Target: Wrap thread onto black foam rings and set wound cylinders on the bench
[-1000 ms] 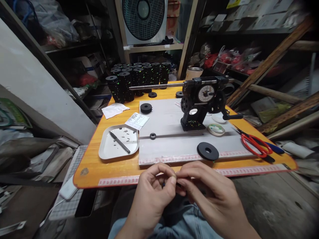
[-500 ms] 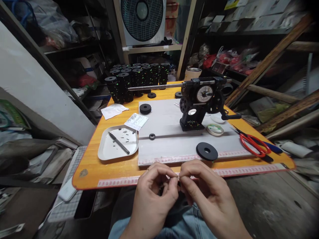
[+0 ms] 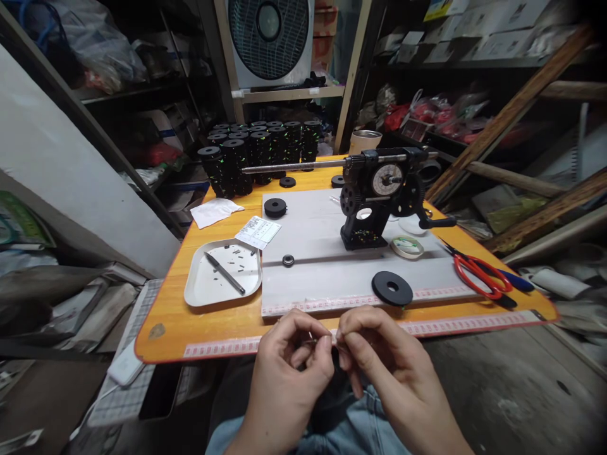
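My left hand (image 3: 296, 370) and my right hand (image 3: 386, 360) meet in front of the table's near edge, above my lap. Each is closed in a pinch of thumb and forefinger, the tips almost touching. Something thin and small seems to lie between them, too fine to name. Just beyond the right hand lies a flat black disc (image 3: 391, 288) with a centre hole, on the white board (image 3: 322, 278). A small black ring (image 3: 288, 260) sits further left on the board, and a thicker black spool (image 3: 275, 208) stands behind it.
A hand-cranked winding machine (image 3: 374, 202) with a long rod stands on the board. Red-handled scissors (image 3: 484, 275) lie at right. At left is a white tray (image 3: 192, 287) with a pen (image 3: 225, 273) and small bits. Stacked black spools (image 3: 234, 167) fill the back left.
My fingertips have drawn slightly apart, and the left hand has shifted a little left. Both hands keep their pinch. The whole view has moved slightly; the things on the table stay put.
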`<state>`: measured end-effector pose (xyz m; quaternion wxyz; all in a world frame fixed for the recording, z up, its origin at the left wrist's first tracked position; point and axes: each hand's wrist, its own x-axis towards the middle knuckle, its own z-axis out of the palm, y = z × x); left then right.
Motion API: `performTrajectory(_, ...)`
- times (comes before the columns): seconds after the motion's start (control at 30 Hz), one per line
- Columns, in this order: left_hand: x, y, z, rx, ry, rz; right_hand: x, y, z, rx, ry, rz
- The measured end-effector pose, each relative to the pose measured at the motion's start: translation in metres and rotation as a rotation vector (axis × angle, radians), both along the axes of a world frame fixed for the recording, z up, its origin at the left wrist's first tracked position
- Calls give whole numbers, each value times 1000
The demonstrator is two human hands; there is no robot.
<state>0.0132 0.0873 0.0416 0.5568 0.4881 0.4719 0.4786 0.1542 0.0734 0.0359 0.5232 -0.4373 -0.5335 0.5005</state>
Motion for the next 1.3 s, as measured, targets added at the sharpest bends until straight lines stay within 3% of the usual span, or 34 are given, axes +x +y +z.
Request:
performTrajectory(0.33,6,-3,8,-88,14,131,0,-1,-1,-18,26,-20)
performTrajectory(0.63,-2,0,2,-70,41,90,1,-1,-1,-8,31,-24)
performTrajectory(0.9,4,-3,8,-60,-32,227,0,-1,3,13,9,-51)
performTrajectory(1.3,-6,-1,-5,-40,-45,205,5,1,-5,102,-14,-148)
